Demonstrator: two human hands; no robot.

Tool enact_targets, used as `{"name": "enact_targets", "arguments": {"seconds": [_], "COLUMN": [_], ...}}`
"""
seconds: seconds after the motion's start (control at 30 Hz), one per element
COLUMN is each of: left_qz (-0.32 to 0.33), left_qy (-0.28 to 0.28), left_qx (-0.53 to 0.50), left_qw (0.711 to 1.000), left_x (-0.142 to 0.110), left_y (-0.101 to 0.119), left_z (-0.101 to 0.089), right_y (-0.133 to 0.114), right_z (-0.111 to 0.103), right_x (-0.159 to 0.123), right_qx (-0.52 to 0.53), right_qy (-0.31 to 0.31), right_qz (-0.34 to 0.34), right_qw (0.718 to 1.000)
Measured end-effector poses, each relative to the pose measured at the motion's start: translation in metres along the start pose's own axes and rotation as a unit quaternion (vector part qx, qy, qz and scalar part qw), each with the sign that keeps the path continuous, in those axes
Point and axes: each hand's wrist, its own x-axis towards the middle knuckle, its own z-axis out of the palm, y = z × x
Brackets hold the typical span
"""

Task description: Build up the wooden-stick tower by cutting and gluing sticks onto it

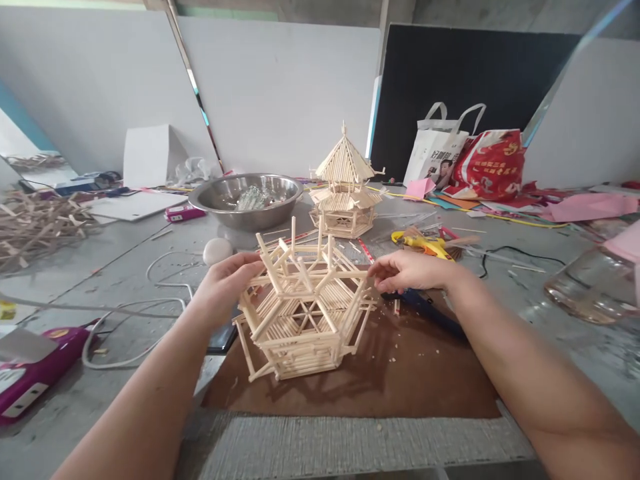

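Observation:
A six-sided model pavilion frame (300, 343) made of thin wooden sticks stands in front of me, tilted a little, over a brown mat (420, 380). Short posts rise from its upper ring, and spokes cross its floor. At its upper left edge, my left hand (231, 283) grips the frame, its fingertips partly hidden behind the sticks. On the opposite side my right hand (413, 272) pinches the tip of a beam. Beneath the right hand lies a dark blue tool (430, 310), partly covered by the forearm.
Behind stands a roofed stick pavilion (345, 193), beside a steel bowl (245, 203). A yellow glue gun (425, 245) lies at right, near a clear jar (585, 287). Loose sticks (37, 220) pile up at far left. A white cable (135, 307) and purple power strip (43, 367) sit nearer.

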Motion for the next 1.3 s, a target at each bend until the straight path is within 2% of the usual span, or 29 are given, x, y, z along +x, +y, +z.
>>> {"name": "enact_targets", "arguments": {"seconds": [0.07,0.13,0.2,0.3,0.5,0.67,0.8,0.9,0.97,1.07,1.2,1.3], "left_qz": [-0.013,-0.019,-0.024,-0.026,-0.038,-0.033,-0.033,-0.026,-0.016,-0.005,-0.002,-0.002], "left_qy": [-0.003,-0.002,0.007,0.021,0.05,0.03,0.018,0.006,0.001,-0.002,-0.011,-0.013], "left_qx": [-0.014,-0.021,-0.021,-0.017,0.0,0.001,-0.01,-0.019,-0.017,-0.02,-0.041,-0.041], "left_qw": [1.0,1.0,0.999,0.999,0.998,0.999,0.999,0.999,1.0,1.0,0.999,0.999], "left_x": [0.001,0.003,0.004,0.005,0.0,0.001,0.003,0.002,0.001,0.0,-0.003,-0.004], "left_y": [0.001,0.001,0.001,0.002,0.011,0.008,0.002,0.0,0.0,0.0,0.0,-0.001], "left_z": [-0.001,-0.003,-0.004,-0.005,0.001,0.001,-0.001,0.0,0.001,0.004,0.008,0.009], "right_y": [0.0,-0.004,-0.007,-0.01,-0.012,-0.011,-0.007,-0.007,-0.012,-0.025,-0.045,-0.054], "right_z": [0.002,0.009,0.017,0.029,0.042,0.033,0.01,-0.004,-0.007,-0.003,0.014,0.028], "right_x": [0.0,0.001,0.005,0.012,0.02,0.019,0.009,-0.003,-0.009,-0.017,-0.021,-0.021], "right_qx": [-0.16,-0.294,-0.37,-0.409,-0.416,-0.4,-0.355,-0.215,-0.143,-0.096,-0.111,-0.136], "right_qy": [0.024,0.044,0.04,0.03,0.017,0.032,0.114,0.213,0.263,0.308,0.323,0.307], "right_qz": [0.017,0.024,0.018,0.004,-0.014,-0.019,-0.01,-0.014,-0.039,-0.101,-0.212,-0.278], "right_qw": [0.987,0.954,0.928,0.912,0.909,0.916,0.928,0.953,0.953,0.941,0.916,0.9]}}
